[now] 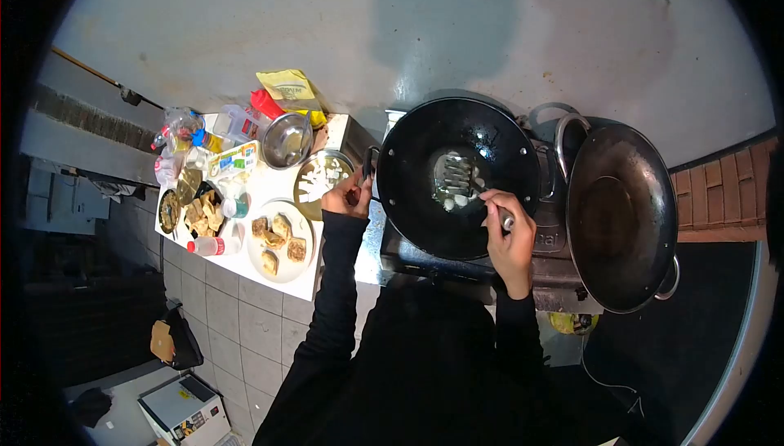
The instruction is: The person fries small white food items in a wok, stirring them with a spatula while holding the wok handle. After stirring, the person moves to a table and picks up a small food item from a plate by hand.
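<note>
A black wok [420,221] sits on the stove, with a little shiny liquid and some small white pieces [451,201] at its bottom. My left hand [347,194] is closed around the wok's left side handle [370,164]. In my right hand [512,242] is the handle of a slotted metal spatula [459,175]. The spatula's head rests low in the wok among the white pieces. My right fingers wrap its grip above the wok's near right rim.
Right of the stove [555,240] leans a second, browned wok [625,225]. On the left table stand a plate [282,274] of browned food pieces, a bowl of white pieces [322,176], a metal bowl [286,140], a red-capped bottle [208,246] and several packages. A wall [327,21] rises behind.
</note>
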The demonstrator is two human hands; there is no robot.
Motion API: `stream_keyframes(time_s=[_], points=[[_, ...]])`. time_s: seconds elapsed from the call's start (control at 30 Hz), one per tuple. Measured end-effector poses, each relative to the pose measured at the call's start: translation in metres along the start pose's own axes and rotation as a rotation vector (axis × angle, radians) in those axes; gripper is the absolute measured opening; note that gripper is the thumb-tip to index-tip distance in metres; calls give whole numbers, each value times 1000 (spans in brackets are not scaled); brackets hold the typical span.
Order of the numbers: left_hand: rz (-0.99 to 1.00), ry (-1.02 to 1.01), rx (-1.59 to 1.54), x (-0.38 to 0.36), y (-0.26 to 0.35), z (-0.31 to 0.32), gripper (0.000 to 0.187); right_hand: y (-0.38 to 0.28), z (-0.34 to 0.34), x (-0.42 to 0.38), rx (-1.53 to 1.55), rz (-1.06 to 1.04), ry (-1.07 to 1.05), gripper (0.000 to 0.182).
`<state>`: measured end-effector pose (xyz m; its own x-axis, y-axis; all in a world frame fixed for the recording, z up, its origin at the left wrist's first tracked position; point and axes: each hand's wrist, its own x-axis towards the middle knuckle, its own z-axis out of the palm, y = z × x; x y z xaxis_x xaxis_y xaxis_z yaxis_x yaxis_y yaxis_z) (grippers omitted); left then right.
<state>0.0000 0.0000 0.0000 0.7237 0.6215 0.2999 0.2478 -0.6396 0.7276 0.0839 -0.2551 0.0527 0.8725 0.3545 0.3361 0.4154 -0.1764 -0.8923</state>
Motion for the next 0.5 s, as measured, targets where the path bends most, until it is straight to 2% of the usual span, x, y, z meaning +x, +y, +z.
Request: stream_keyframes(time_s=[0.1, 0.2, 0.3, 0.33, 0.5], points=[[25, 4, 20, 5, -6, -4, 29, -6, -5, 2, 37, 8, 51, 6], [-21, 14, -20, 1, -4, 3, 29, -13, -26, 4, -23, -24, 115, 6], [23, 34, -63, 1, -4, 2, 29, -21, -39, 4, -95, -8, 161, 6], [-19, -15, -53, 2, -2, 0, 29, -20, -40, 4, -101, -5, 187, 6], [-49, -49, -140, 3, -1, 0, 30, -17, -44, 3, -164, -4, 178, 8]])
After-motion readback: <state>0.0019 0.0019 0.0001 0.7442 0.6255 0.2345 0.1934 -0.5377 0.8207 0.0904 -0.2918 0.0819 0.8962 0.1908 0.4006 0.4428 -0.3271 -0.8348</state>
